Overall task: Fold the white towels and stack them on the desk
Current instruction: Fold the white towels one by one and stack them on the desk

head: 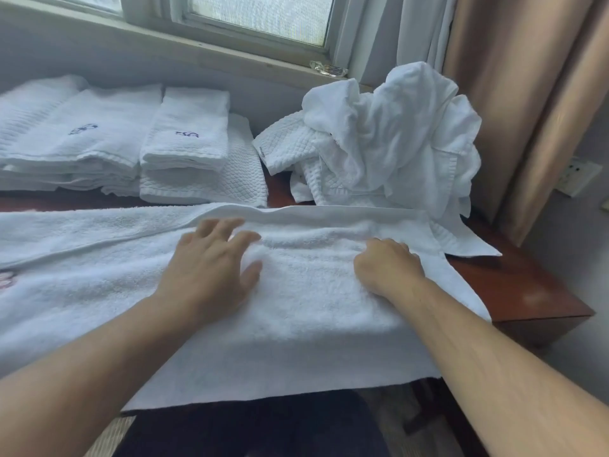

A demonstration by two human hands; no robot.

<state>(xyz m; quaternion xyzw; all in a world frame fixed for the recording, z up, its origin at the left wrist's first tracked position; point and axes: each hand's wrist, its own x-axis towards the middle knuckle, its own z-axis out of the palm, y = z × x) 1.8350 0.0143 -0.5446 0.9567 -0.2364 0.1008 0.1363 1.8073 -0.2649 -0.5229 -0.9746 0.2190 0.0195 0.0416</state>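
A large white terry towel (296, 324) lies spread across the dark wooden desk (534, 291), its near edge hanging over the front. My left hand (214, 265) rests flat on it with fingers spread. My right hand (389, 265) lies on the towel to the right, its fingers curled down into the cloth. At the back left stand stacks of folded white towels (188, 140), some with blue embroidery. A heap of unfolded white towels (389, 143) sits at the back right.
A window sill (230, 51) runs along the wall behind the desk, with a small glass dish (328, 69) on it. Beige curtains (527, 94) hang at the right. The desk's right corner (580, 313) is bare wood. A wall socket (576, 169) shows far right.
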